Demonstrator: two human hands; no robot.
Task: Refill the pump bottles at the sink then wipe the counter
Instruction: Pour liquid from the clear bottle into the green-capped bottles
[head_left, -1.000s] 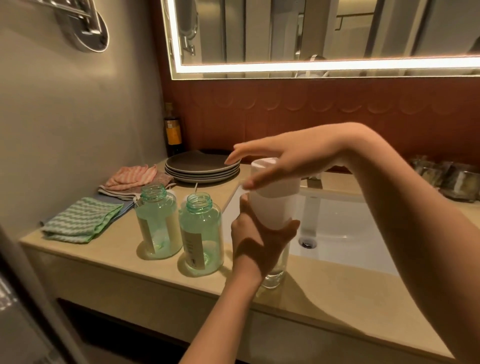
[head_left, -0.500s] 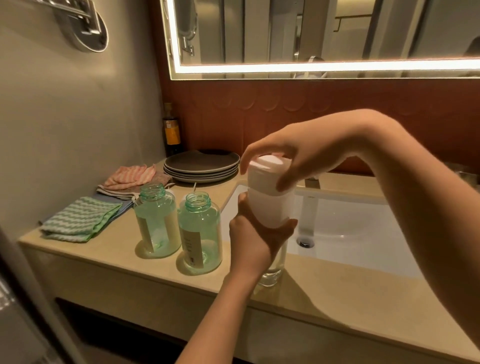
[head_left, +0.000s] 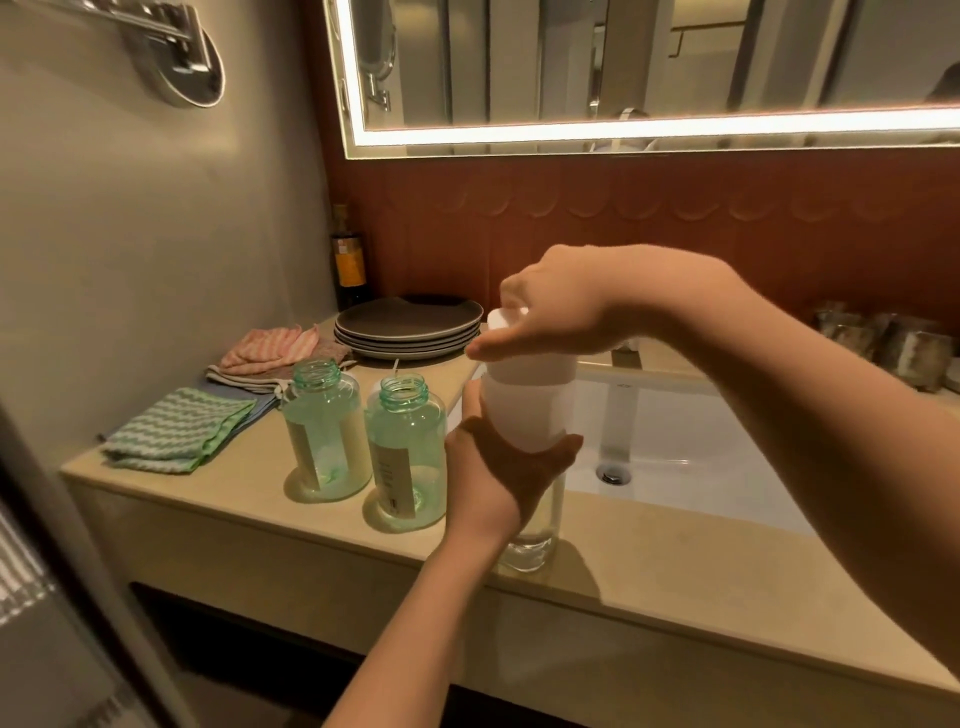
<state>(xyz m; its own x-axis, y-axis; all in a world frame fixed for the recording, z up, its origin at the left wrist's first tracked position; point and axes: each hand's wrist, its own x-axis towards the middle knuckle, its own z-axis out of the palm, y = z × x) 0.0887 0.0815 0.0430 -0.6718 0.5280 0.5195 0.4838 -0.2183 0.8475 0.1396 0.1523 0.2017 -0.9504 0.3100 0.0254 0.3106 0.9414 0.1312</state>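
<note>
A white bottle with a clear base (head_left: 524, 410) stands at the counter's front edge, by the sink (head_left: 701, 441). My left hand (head_left: 498, 467) grips its body from the front. My right hand (head_left: 561, 317) comes over from the right and its fingers curl round the bottle's white cap. Two green-tinted glass bottles stand uncapped to the left: one (head_left: 324, 431) farther left, one (head_left: 408, 457) right beside my left hand. Both carry labels and a little liquid.
Folded cloths lie at the counter's left end: a green zigzag one (head_left: 171, 431) and a pink one (head_left: 265, 351). Dark plates (head_left: 408, 325) are stacked behind the bottles, a dark bottle (head_left: 347, 265) in the corner. Shiny containers (head_left: 883, 343) sit at far right. Beige counter (head_left: 701, 561).
My right hand went from lying flat-fingered over the cap to curling down round it. The left hand kept its grip on the bottle, which stayed in place.
</note>
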